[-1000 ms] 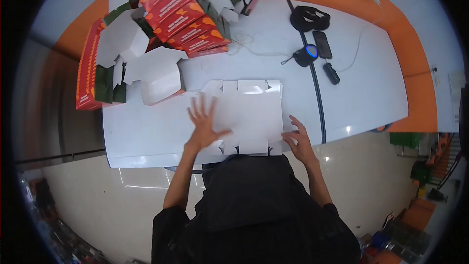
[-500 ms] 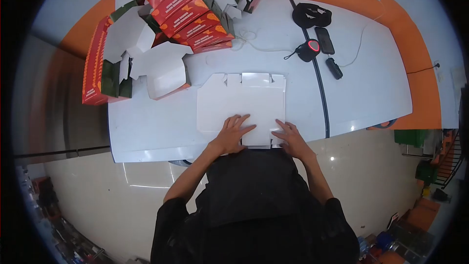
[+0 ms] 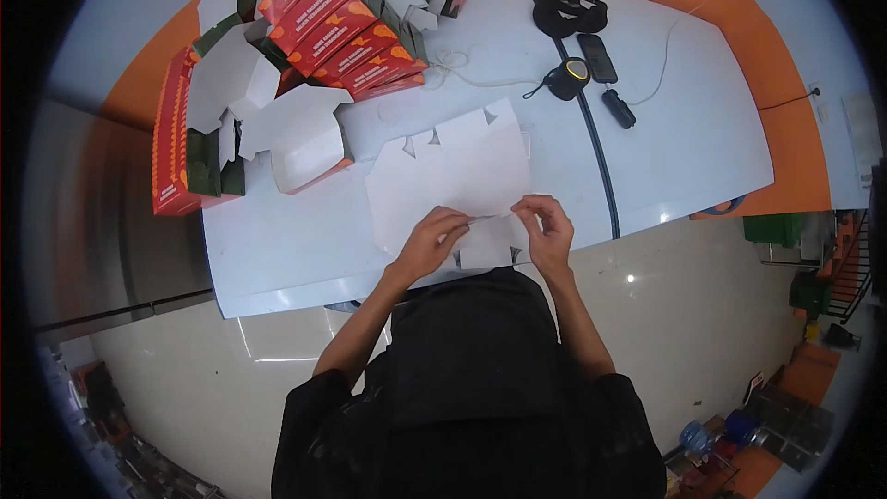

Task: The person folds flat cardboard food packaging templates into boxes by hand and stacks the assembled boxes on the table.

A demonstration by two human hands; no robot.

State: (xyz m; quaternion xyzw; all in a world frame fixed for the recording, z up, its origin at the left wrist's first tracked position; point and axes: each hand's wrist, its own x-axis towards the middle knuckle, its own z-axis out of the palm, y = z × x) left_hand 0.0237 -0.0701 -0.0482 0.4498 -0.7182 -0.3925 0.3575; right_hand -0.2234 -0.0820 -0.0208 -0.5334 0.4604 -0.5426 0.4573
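A flat white cardboard box blank (image 3: 448, 176) with notched flaps lies at the table's front edge, before my body. Its far part tilts slightly on the table, and a crease runs across it between my hands. My left hand (image 3: 430, 242) pinches the cardboard at the left end of this crease, fingers closed. At the other end, my right hand (image 3: 547, 226) grips the crease between thumb and fingers. The near flap, with small dark notches, hangs below the hands towards my lap.
Several red and orange printed boxes (image 3: 319, 9) are stacked at the back left. An open white box (image 3: 314, 152) stands before them. A black strap (image 3: 568, 14), a phone (image 3: 597, 58), a round black device (image 3: 566, 79) and a small black cabled item (image 3: 618, 109) lie at the right.
My hands were spread flat on the blank; now both pinch it along a crease. The blank has turned a little and its far edge has shifted. The device's ring light went from red to yellow.
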